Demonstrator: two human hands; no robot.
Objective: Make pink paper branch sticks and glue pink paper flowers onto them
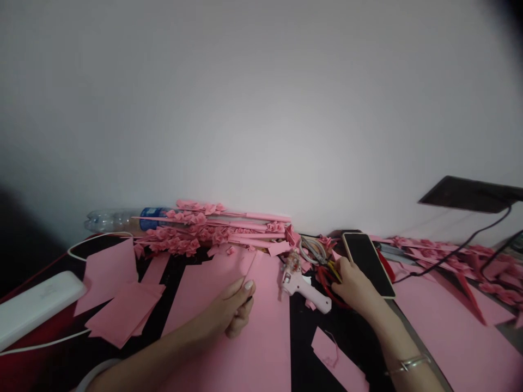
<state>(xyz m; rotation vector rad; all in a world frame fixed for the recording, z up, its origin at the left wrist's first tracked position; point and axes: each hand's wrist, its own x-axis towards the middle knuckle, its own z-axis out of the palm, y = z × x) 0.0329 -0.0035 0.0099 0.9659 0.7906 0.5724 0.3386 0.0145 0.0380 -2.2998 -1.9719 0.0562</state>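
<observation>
My left hand [237, 307] is closed, thumb pressed on the fingers, around a thin rolled pink paper stem [250, 265] that points up and away. Beneath it lies a large pink paper sheet [265, 332]. Over to the right, my right hand [353, 280] has its fingers closed at pliers with red and yellow handles [335, 270]; the fingertips are partly hidden. Between my hands rests a white glue gun [306, 291], its nozzle end turned away. Grey-handled scissors [312, 250] lie just behind the pliers.
A phone [370, 264] lies beside my right hand. Pink paper flowers [196, 234] and a plastic bottle [114, 220] line the wall. Cut pink papers [126, 313] and a white power bank [41, 307] are at left. A dark panel [469, 194] with a cable juts in at right.
</observation>
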